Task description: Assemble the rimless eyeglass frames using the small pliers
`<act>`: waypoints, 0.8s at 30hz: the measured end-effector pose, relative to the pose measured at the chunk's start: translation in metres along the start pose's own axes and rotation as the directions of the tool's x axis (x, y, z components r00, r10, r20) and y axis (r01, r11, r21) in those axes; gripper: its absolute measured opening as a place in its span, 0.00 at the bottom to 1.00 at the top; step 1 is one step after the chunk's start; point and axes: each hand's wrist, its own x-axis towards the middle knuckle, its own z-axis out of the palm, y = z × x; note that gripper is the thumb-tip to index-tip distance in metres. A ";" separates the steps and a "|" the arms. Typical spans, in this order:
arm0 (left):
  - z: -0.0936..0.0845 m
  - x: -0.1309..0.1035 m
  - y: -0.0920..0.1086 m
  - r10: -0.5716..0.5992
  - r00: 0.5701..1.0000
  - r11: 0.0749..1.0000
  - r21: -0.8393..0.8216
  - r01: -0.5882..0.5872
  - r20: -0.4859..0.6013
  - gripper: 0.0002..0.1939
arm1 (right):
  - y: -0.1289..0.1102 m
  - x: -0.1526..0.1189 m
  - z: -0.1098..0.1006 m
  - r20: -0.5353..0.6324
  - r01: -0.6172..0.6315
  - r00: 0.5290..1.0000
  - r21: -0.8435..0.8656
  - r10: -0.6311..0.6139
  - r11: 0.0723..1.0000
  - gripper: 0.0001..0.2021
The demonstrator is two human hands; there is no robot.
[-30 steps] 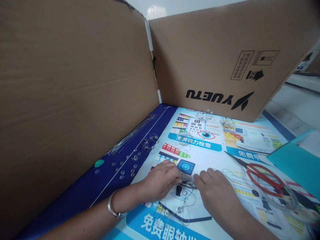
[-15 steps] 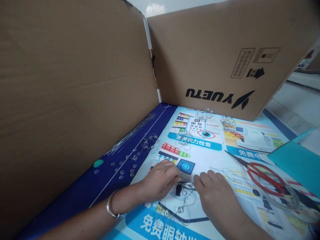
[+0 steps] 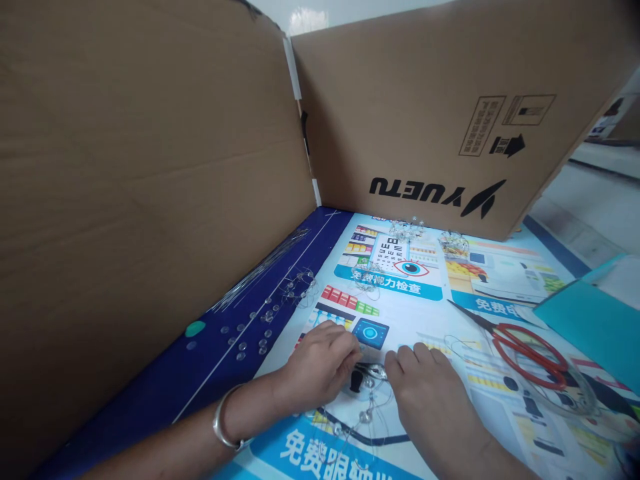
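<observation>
My left hand (image 3: 325,363), with a silver bangle on its wrist, is closed with fingertips pinched at the left end of a small metal tool (image 3: 373,371). What exactly the pinch holds is too small to make out. From the right, my right hand (image 3: 427,387) wraps its fingers round the tool's other end, which it mostly hides. Just below the tool hangs or lies a tangle of thin wire with clear beads (image 3: 366,417), spread over the printed sheet between my forearms.
Red-handled scissors (image 3: 530,357) lie at the right beside a clear round dish and a teal folder (image 3: 595,320). Loose clear beads (image 3: 243,347), a green piece (image 3: 195,329) and wires (image 3: 260,273) lie left. Beaded wire clusters (image 3: 453,243) sit near the cardboard walls (image 3: 415,113).
The view has shifted slightly. The beaded wire below the tool has moved a little to the right; both hands keep nearly the same pose.
</observation>
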 end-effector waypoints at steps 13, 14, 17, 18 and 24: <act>0.003 -0.002 0.004 -0.065 0.998 0.997 0.037 0.065 -0.017 0.06 | -0.004 0.002 -0.007 0.105 -0.026 0.994 -0.018 0.028 1.000 0.09; 0.003 -0.002 0.004 -0.065 0.998 0.997 0.040 0.066 -0.017 0.06 | -0.004 0.002 -0.007 0.110 -0.024 0.994 -0.017 0.025 1.000 0.09; 0.003 -0.002 0.004 -0.064 0.998 0.997 0.047 0.065 -0.017 0.06 | -0.004 0.003 -0.009 0.112 -0.018 0.993 -0.025 0.021 1.000 0.09; 0.004 -0.002 0.004 -0.062 0.998 0.997 0.048 0.063 -0.018 0.06 | -0.003 0.003 -0.009 0.111 -0.016 0.994 -0.027 0.019 1.000 0.09; 0.004 -0.003 0.004 -0.062 0.998 0.997 0.047 0.063 -0.030 0.06 | -0.003 0.003 -0.008 0.103 0.005 0.995 -0.030 -0.001 1.000 0.09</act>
